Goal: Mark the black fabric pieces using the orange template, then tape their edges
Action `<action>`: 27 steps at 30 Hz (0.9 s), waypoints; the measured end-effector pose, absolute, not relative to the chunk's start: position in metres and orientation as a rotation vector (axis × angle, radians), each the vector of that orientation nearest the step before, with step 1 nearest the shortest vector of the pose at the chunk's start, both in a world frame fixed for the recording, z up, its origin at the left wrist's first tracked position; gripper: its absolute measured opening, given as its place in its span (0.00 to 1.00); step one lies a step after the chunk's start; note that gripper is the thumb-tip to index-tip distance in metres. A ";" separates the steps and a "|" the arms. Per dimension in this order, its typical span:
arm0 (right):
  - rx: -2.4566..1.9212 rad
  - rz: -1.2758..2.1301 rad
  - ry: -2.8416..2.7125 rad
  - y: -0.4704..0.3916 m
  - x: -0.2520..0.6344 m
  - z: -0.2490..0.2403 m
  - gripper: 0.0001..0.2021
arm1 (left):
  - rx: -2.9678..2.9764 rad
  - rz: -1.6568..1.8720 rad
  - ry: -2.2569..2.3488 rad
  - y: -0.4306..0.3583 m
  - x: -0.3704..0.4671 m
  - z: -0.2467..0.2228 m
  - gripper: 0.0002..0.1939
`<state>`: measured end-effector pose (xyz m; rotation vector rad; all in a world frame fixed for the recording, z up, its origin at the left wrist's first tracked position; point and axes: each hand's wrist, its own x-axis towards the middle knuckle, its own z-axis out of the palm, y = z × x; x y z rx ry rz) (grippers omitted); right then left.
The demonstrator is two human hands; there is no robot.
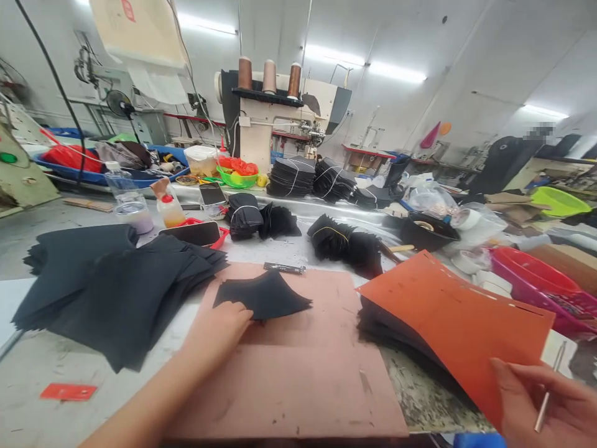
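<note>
My left hand (229,323) pinches the near left edge of a small black cut piece (268,294), which lies on a pinkish board (298,386). In my right hand (543,398) is the lower right corner of an orange template (459,314) with slots along its edge. A slim silver pen (550,389) is also tucked between that hand's fingers. The template is tilted above a stack of dark cut pieces (396,336). To the left, larger black pieces (125,280) are fanned out in a pile. Beyond the small piece lies a dark, flat narrow tool (284,268).
Behind are tied black bundles (245,218), a phone (191,234) in a red basket, and bottles (170,211). A sewing machine (256,130) with three thread spools stands farther back. Pink basket (527,283) at right; red tag (68,392) at front left.
</note>
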<state>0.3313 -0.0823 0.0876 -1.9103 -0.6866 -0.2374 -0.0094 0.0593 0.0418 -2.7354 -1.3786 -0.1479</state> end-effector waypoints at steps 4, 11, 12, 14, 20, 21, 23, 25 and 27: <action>-1.748 -0.234 -0.726 -0.075 0.317 0.079 0.19 | -2.811 -0.256 -1.104 0.031 0.014 0.026 0.16; -1.677 0.011 -1.158 -0.045 0.302 0.056 0.14 | -2.822 -0.704 -0.537 -0.026 0.038 0.027 0.12; -1.685 0.113 -1.223 -0.042 0.298 0.053 0.13 | -2.831 -0.806 -0.446 -0.029 0.034 0.034 0.12; -1.695 0.336 -1.365 -0.039 0.289 0.043 0.11 | -2.834 -0.952 -0.389 -0.030 0.026 0.047 0.12; -1.677 0.515 -1.773 -0.045 0.257 0.013 0.04 | -2.775 -0.793 -0.866 -0.012 0.022 0.028 0.24; -1.691 0.469 -1.804 -0.046 0.254 0.011 0.04 | -2.773 -0.770 -0.919 -0.010 0.022 0.018 0.26; -1.727 0.365 -1.833 -0.047 0.253 0.009 0.05 | -2.776 -0.781 -0.985 -0.009 0.022 0.001 0.25; -1.743 0.317 -1.845 -0.047 0.253 0.009 0.05 | -2.773 -0.812 -1.013 -0.010 0.021 -0.009 0.23; -1.732 0.322 -1.840 -0.045 0.253 0.010 0.05 | -2.769 -0.818 -1.027 -0.011 0.021 -0.012 0.22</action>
